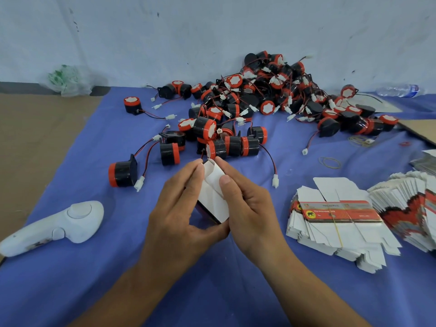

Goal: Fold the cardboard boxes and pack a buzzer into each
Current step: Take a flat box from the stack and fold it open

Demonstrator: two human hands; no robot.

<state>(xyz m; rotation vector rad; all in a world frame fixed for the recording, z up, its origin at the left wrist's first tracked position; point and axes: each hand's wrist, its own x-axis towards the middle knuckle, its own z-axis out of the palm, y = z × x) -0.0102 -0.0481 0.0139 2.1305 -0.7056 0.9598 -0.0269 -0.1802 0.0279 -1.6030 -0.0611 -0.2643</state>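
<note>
Scuffed pale wall (165,31), blue cloth (70,279) spread over the work surface, brown board (35,138) at left, soft even light

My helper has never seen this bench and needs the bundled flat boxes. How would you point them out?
On the blue cloth, look right of the right hand. Two heaps of flat boxes lie there; the bundle is the left one, rubber-banded with a red elephant label on top, while the heap beside it is loose and fanned.
</note>
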